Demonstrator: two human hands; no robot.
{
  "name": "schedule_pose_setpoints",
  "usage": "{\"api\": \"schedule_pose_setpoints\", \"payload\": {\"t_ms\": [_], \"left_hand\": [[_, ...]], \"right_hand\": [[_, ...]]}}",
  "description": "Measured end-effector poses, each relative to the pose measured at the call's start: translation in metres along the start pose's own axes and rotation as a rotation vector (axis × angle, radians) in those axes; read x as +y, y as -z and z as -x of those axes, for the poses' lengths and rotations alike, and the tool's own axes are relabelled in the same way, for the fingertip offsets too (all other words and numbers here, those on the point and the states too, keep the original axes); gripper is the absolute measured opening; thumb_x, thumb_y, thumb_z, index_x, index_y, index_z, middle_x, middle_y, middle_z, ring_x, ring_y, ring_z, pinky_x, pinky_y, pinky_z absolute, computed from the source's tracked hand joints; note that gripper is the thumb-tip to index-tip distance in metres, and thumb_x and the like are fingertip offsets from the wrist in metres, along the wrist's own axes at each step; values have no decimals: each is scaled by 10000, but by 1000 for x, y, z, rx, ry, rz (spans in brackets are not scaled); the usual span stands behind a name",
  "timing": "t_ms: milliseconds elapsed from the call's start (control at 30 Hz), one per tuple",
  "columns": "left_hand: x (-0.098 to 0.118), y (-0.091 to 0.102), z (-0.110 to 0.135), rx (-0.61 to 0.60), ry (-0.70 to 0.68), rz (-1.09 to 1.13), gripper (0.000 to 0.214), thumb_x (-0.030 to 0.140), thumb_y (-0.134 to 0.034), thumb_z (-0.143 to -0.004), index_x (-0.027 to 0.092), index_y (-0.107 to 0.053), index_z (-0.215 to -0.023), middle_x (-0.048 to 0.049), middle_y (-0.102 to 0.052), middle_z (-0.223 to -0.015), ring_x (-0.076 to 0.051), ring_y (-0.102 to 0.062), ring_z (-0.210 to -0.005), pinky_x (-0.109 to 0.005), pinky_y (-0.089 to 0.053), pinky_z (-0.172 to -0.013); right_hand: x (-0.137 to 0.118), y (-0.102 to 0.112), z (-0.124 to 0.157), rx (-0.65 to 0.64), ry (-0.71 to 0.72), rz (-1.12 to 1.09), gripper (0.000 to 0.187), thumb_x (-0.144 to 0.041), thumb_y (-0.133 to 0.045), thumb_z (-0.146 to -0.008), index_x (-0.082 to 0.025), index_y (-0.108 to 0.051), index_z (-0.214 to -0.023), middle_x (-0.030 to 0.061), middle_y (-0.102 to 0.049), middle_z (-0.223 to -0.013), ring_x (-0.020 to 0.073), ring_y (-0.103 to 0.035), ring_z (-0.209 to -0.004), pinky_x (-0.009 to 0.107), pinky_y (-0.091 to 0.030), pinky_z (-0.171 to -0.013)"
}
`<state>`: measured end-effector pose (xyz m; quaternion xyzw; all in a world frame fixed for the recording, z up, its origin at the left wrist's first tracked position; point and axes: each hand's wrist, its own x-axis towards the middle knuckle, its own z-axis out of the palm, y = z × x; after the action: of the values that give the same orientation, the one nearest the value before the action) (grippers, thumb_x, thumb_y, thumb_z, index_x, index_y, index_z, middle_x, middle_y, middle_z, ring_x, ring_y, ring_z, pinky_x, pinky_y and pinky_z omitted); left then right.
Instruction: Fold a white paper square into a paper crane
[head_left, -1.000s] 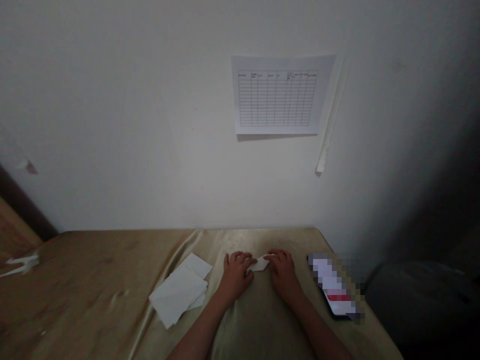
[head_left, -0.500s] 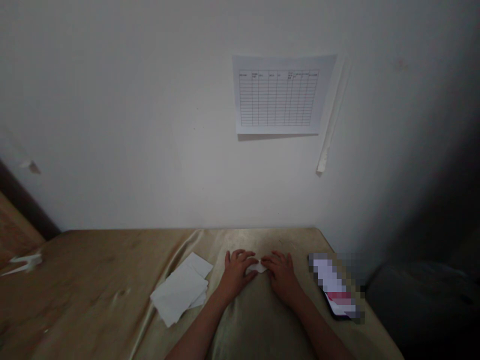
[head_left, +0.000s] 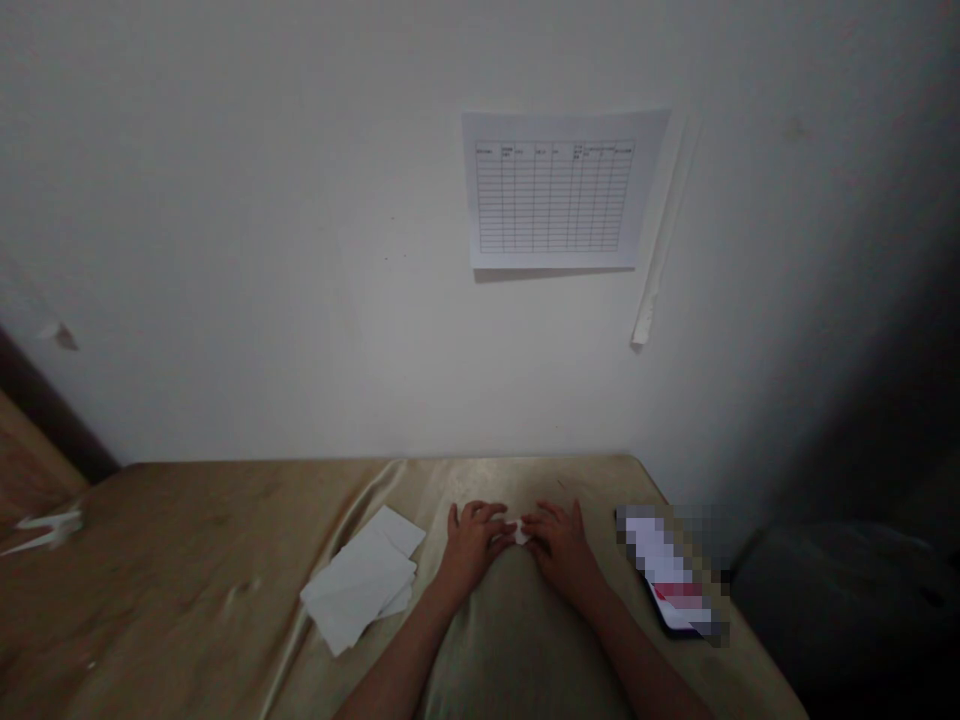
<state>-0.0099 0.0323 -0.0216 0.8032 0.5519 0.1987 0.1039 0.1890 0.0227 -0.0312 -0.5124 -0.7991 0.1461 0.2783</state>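
A small white paper is held low over the cloth, at the middle of the scene and toward its far edge. Its left end is pinched by the thumb and fingertips of the left hand, its right end by those of the right hand; the other fingers of both hands are loosely spread. Most of the paper is hidden by the fingers, so its shape cannot be told.

To the left of the left hand, overlapping white sheets are laid askew. To the right of the right hand, a phone is set down, its screen lit and partly blurred out. White scraps are seen at the far left. On the wall beyond, a printed chart is fixed, with a pale strip just right of it.
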Motion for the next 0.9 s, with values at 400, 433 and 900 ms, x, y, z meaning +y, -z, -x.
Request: {"api": "schedule_pose_setpoints", "payload": {"t_ms": [400, 433, 900], "left_hand": [[-1, -4, -1, 27, 28, -9, 198, 456, -548, -940, 416, -728, -1012, 62, -602, -1356, -268, -451, -1276, -684, -133, -1127], [-1, -4, -1, 30, 27, -8, 203, 459, -542, -942, 413, -729, -1009, 59, -599, -1359, -268, -451, -1277, -684, -135, -1126], [2, -3, -3, 38, 77, 48, 168, 463, -618, -880, 355, -742, -846, 60, -590, -1361, -262, -449, -1287, -669, -86, -1142]], "right_hand": [[-2, -4, -3, 142, 4, 71, 225, -213, -500, -947, -294, -709, -963, -2, -744, -1066, 248, -551, -1207, 646, 34, -1145], [-1, -5, -4, 148, 0, 97, 221, -212, -500, -949, -293, -705, -967, -2, -743, -1062, 243, -553, -1199, 644, 27, -1147], [2, -11, -7, 103, -48, 309, 133, -241, -551, -942, -280, -661, -1007, 26, -695, -1100, 246, -520, -1172, 650, -61, -1127]]}}
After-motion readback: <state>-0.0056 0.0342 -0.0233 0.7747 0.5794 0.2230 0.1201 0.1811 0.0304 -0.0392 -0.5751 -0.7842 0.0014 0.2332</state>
